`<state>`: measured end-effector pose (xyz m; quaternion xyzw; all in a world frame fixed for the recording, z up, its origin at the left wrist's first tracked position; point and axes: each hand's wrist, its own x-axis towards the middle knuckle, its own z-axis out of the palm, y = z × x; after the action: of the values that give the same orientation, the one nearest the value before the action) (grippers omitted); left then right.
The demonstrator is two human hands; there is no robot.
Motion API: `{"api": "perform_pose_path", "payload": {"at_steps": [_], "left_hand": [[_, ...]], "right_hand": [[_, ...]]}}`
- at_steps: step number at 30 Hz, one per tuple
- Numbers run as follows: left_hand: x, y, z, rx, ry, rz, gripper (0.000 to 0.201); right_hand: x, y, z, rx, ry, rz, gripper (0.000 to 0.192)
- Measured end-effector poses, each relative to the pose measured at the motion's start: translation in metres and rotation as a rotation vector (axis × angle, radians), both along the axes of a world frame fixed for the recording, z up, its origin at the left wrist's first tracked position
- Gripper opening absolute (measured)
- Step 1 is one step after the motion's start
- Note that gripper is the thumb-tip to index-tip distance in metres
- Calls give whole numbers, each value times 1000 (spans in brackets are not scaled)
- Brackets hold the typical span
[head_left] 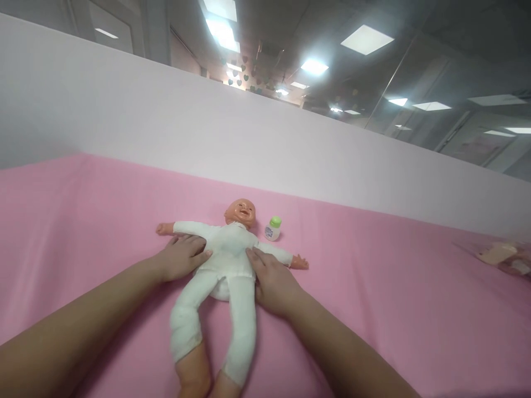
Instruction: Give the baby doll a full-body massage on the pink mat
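A baby doll lies on its back near the middle of a bench covered with smooth pink cloth, head toward 12 o'clock, legs toward 6 o'clock, arms spread out flat to 9 and 3 o'clock. Its head and hands are hard, glossy plastic; the body is soft and padded, dressed in a white knit suit that wrinkles at the knees, with bare plastic feet poking out at the bottom edge of the view.

The left hand lies open and flat against the doll's side at 9 o'clock, under its outstretched arm, fingers pressing the white fabric. The right hand lies the same way at 3 o'clock, fingers spread on the chest and waist. Neither hand is closed around anything; both press the torso from either side.

Just beside the doll's head, at 2 o'clock, stands a small round white bottle with a green cap, upright, apart from the doll.

The cloth runs wide and bare to 9 o'clock and to 4 o'clock. A plain pale wall closes the far edge at 12 o'clock. At the far 3 o'clock edge lies a blurred, flesh-coloured object I cannot make out.
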<state>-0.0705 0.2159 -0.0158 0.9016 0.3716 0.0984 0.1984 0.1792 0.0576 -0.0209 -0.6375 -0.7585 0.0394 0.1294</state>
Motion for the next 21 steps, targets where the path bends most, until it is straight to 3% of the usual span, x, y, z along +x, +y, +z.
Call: {"api": "perform_pose_path", "payload": {"at_steps": [4, 7, 10, 13, 16, 21], "left_hand": [[-5, 10, -7, -4, 140, 38, 76], [-5, 17, -11, -18, 206, 82, 90], [-5, 24, -13, -23, 240, 143, 102], [-7, 32, -15, -38, 240, 198, 113], [-10, 36, -17, -52, 190, 223, 118], [-15, 41, -22, -59, 39, 299, 119]], "right_hand": [[-16, -9, -6, 61, -47, 60, 101], [-30, -16, -8, 124, -82, 292, 99], [-45, -19, -13, 306, -117, 556, 72], [-56, -20, -16, 472, -84, 731, 41], [-60, -23, -10, 552, 8, 792, 31], [-53, -26, 11, 721, 300, 727, 44]]}}
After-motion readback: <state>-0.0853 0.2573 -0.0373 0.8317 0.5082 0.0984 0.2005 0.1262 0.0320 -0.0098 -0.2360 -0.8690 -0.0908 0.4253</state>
